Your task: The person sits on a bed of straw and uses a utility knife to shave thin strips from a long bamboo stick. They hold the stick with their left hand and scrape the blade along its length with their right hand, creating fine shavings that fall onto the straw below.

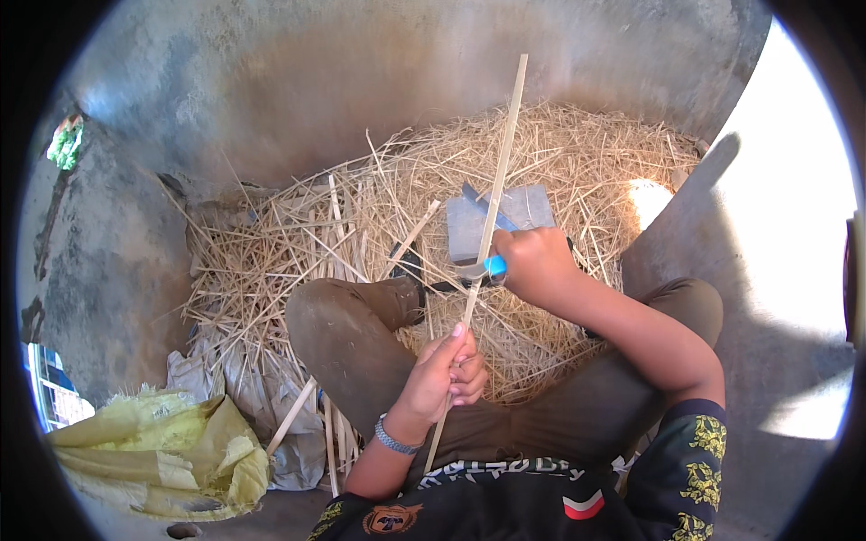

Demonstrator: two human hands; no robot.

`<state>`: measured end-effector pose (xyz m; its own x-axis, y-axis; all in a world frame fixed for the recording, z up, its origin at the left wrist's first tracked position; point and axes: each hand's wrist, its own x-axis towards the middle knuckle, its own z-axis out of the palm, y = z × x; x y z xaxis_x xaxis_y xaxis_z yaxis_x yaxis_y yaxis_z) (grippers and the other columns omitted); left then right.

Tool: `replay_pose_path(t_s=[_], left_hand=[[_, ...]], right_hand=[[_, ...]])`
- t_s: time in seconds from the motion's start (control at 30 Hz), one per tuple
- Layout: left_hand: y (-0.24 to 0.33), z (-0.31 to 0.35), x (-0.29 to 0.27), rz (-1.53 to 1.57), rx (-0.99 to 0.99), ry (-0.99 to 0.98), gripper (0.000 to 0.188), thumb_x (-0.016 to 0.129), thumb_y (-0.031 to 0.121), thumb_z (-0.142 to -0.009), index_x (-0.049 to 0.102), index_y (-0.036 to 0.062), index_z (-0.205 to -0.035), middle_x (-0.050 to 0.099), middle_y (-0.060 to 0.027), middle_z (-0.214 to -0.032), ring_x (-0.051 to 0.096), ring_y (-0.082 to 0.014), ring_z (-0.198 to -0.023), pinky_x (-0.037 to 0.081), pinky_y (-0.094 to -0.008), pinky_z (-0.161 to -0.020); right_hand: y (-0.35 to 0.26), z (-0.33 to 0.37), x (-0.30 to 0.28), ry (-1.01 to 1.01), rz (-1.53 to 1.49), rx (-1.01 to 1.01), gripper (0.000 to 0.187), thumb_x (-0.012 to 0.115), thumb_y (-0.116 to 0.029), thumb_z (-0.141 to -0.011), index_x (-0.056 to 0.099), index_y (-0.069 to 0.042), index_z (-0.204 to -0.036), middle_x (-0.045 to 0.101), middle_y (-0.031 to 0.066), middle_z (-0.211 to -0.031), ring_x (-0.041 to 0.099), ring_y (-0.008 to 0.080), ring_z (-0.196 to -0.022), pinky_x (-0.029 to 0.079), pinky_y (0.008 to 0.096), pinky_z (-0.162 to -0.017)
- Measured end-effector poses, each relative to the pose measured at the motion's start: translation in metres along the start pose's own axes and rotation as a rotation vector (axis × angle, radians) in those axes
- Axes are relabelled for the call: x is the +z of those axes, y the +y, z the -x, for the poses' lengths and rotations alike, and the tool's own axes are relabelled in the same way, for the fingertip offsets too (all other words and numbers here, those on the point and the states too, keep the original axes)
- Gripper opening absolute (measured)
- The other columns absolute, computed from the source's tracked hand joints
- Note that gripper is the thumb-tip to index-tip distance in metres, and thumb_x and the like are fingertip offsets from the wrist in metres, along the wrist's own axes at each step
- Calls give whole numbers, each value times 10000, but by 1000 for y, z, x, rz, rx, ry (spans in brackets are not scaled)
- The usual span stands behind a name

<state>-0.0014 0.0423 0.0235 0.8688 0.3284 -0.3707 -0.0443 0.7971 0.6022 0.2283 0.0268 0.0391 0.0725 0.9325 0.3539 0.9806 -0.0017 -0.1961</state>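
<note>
A long, narrow pale strip of bamboo or wood (505,149) slants from my lap up toward the wall. Its lower part is gripped in my left hand (444,371), the thumb lying along it. My right hand (539,261) is closed around a small tool with a bright blue part (494,265). A short, curved metal-looking end of that tool meets the strip just above my left hand; my fist hides the rest. Behind the strip, a flat blue-grey blade (474,196) lies across a grey slab (463,236). Whether that blade joins what my right hand holds, I cannot tell.
Straw-like shavings (577,162) heap around my crossed legs (347,334), with loose strips (339,212) at the left. A crumpled yellowish sack (194,446) lies at the lower left. A curved concrete wall (361,81) rises close in front, and sunlight falls on the right.
</note>
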Motion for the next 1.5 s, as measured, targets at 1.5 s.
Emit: replay_pose_path(t_s=[1.5], left_hand=[[-13,-3,23,-308,62,133,436,371,456,-1081,371,122,-801,286,30,-596,244,-62,-442,207,-247,-405]], right_hand=[[115,-94,-53,142,354,532,122,619,-93,-816,733,-51,-806,727,168,-797,733,312,-716,576,409,-617]])
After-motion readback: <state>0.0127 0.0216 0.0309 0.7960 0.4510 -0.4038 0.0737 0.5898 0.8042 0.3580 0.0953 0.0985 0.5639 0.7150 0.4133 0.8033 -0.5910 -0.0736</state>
